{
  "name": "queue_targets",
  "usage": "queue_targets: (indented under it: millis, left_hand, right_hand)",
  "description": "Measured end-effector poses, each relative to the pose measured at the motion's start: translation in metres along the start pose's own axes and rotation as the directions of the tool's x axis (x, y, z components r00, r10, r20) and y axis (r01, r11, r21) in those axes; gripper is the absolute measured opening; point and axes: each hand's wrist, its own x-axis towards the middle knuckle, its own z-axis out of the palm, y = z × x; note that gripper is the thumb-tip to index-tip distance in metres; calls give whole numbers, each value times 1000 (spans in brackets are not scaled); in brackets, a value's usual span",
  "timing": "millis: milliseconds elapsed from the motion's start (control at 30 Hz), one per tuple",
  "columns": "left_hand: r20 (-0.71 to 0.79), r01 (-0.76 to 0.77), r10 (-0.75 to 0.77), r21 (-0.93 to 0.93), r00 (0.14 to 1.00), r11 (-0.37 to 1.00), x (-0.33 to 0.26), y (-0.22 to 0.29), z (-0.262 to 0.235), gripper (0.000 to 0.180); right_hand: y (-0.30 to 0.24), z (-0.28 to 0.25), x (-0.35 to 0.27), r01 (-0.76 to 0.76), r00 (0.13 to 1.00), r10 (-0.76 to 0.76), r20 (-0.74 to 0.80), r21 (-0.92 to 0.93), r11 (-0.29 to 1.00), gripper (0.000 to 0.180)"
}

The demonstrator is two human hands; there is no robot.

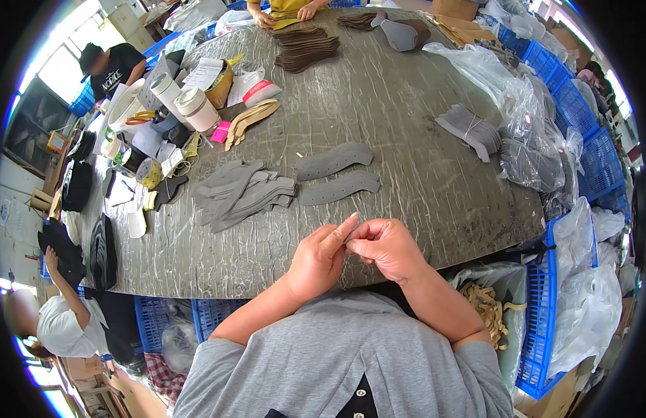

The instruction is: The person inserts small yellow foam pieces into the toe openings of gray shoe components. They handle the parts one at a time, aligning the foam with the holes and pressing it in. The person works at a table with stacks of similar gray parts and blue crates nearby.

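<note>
grey strips: two (337, 174) lie flat, a pile (243, 191) waits beside them
left hand (321, 256): fingers pinch something tiny, cannot tell what
right hand (384, 245): fingertips pinch it too

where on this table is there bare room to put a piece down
Bare top lies right of the two grey strips, up to the small grey stack, and from there down to the hands. Another bare band runs between the brown stack and those strips. The left edge is crowded with tape rolls, tools and the grey pile.
</note>
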Motion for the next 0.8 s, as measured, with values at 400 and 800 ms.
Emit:
queue_targets:
  millis: [400, 800]
  left_hand:
    - [48, -270, 265, 140, 963, 953, 20, 13, -32, 44]
    - [-169, 502, -608, -418, 776, 757, -28, -22, -41, 6]
  right_hand:
    - [25, -3, 4, 151, 978, -177, 108, 211, 966, 9]
    - [-17, -130, -31, 435, 874, -307, -377, 324, 840, 8]
